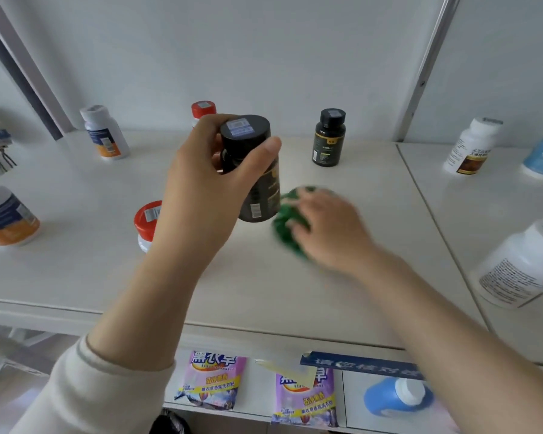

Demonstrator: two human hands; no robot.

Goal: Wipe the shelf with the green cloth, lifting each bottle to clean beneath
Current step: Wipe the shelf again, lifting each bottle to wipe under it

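My left hand (198, 189) holds a black bottle (254, 170) lifted above the white shelf (264, 292), fingers wrapped around its upper body. My right hand (329, 227) presses the crumpled green cloth (287, 219) flat on the shelf, just right of and below the raised bottle; the hand is motion-blurred. A second black bottle (329, 137) stands upright at the back. A red-capped bottle (148, 222) stands partly hidden behind my left wrist, and another red-capped bottle (203, 110) shows behind my left hand.
White bottles with blue-orange labels stand at the back left (105, 133) and far left (7, 214). More white bottles (472, 147) (521, 264) sit on the adjoining shelf to the right. Purple detergent bags (212, 382) and a blue bottle (395, 396) lie on the shelf below.
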